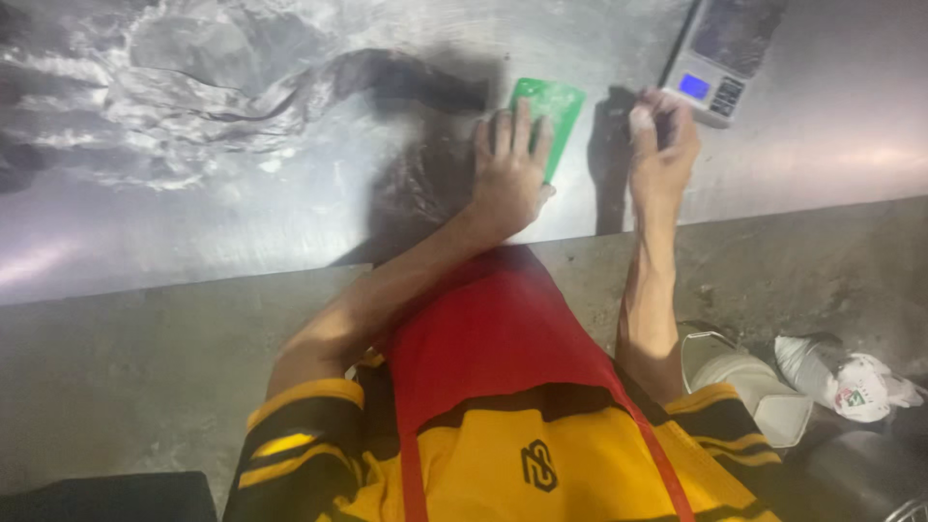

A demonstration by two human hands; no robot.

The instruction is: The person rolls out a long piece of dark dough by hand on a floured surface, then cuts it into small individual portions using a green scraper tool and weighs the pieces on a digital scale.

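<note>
We log: left hand flat, grip wide, on green scraper; right hand grip narrow, pinching something unclear, beside scale, steel desk

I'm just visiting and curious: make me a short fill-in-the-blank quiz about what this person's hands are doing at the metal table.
1. The left hand lies flat on a scraper card whose colour is ____.
2. The right hand is closed just below a small digital ____ with a lit blue display.
3. Both hands rest on a table made of shiny ____.
4. Over the yellow and black shirt hangs an apron coloured ____.

Missing words: green; scale; metal; red
</note>
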